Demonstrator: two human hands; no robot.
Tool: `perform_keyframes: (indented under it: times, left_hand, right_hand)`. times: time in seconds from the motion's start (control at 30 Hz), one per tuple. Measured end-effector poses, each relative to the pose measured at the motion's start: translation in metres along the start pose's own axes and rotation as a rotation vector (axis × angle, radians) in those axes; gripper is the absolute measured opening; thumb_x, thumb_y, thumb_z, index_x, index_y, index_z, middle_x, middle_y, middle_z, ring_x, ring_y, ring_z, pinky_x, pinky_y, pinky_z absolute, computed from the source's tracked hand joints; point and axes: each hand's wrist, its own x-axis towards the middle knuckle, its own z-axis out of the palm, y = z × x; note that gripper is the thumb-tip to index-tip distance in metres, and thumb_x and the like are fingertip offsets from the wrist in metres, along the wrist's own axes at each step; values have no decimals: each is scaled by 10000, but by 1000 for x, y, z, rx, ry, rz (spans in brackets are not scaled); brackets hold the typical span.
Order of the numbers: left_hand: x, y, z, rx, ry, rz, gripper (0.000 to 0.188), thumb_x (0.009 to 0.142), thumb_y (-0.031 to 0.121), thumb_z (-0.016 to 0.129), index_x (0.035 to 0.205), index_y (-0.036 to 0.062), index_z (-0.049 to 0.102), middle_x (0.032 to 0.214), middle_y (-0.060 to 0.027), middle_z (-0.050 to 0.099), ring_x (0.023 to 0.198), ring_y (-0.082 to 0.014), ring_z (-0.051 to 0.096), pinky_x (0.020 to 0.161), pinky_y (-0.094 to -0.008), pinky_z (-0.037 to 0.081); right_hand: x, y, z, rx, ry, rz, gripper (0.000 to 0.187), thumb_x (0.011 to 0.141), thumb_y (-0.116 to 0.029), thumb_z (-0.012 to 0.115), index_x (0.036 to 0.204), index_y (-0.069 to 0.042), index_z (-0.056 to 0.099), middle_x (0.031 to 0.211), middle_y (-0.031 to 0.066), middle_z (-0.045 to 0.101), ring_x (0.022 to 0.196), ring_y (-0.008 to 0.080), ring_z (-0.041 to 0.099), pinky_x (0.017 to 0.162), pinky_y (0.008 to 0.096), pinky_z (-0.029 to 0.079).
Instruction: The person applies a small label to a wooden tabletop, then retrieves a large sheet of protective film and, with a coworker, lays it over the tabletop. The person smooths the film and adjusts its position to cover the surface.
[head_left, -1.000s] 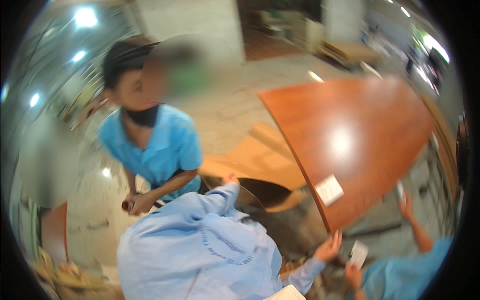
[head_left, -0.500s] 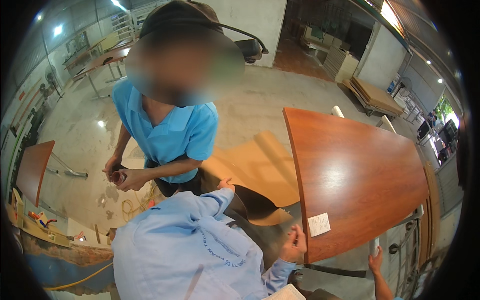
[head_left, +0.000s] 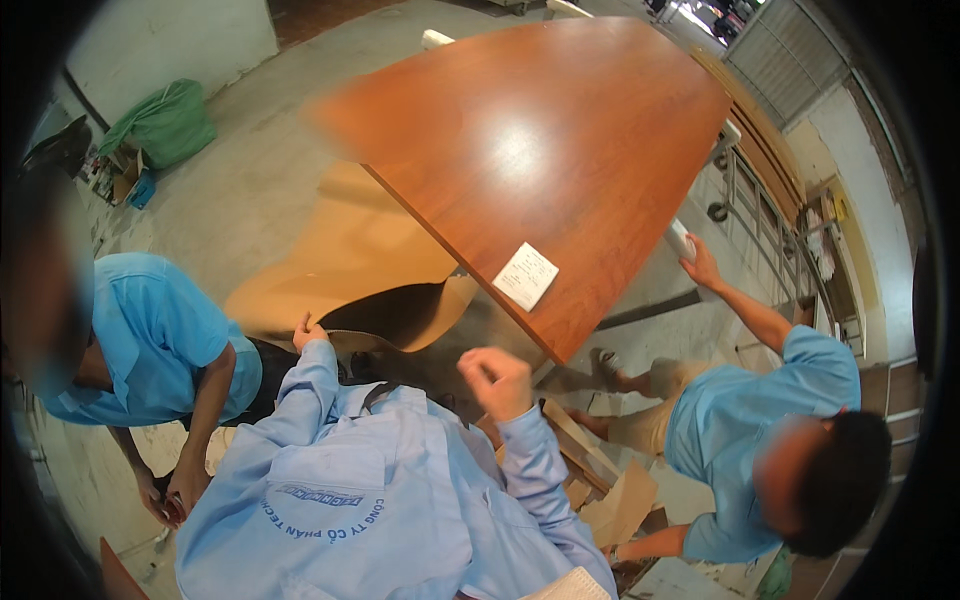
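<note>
My left hand (head_left: 309, 332) reaches forward at the edge of a large brown sheet (head_left: 350, 250), its fingers loosely apart; I cannot see it grip the sheet. In front of my chest, slightly blurred, my right hand (head_left: 497, 382) is raised with its fingers curled in and nothing visible in it. Just beyond stands a wooden tabletop (head_left: 570, 130) with a reddish-brown surface. A small white paper (head_left: 526, 277) with writing lies near its closest corner, apart from my hands. My light blue jacket (head_left: 330, 540) fills the lower part.
At left, a person in a bright blue shirt (head_left: 165, 330) holds both hands low. At right, another person (head_left: 740, 440) grips a white part (head_left: 680, 238) under the tabletop's edge. Torn cardboard (head_left: 622, 505) lies beside them. A green sack (head_left: 165, 122) rests by the wall.
The view has swung right, bringing the right-hand person into sight. My right hand has moved away from the tabletop's edge, and its fingers have curled more. My left hand stays by the brown sheet.
</note>
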Motion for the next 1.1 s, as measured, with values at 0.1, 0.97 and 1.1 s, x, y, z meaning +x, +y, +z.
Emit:
perform_keyframes:
  times: [0.1,0.97,1.1]
  left_hand:
    - [-5,10,-3,-15,-21,1,489,740,-53,548,1170,117,709,801,-37,627,649,-136,544,644,-276,484]
    - [-32,75,-12,149,66,-28,418,709,69,616,1088,186,747,802,-105,678,753,-212,645,777,-335,531]
    - [-29,83,0,114,71,-91,429,708,71,629,1093,221,744,848,-104,686,793,-261,655,834,-356,531]
  right_hand:
    - [21,-2,-30,-54,266,0,83,833,-85,706,892,-31,685,835,110,676,697,218,651,618,321,519]
    - [87,57,-35,-446,275,-11,178,846,-64,655,1018,-45,694,1003,112,709,860,297,685,754,366,539]
    - [49,-27,23,-192,-304,-213,334,847,-49,637,1179,-79,636,936,157,703,828,311,692,713,370,545]
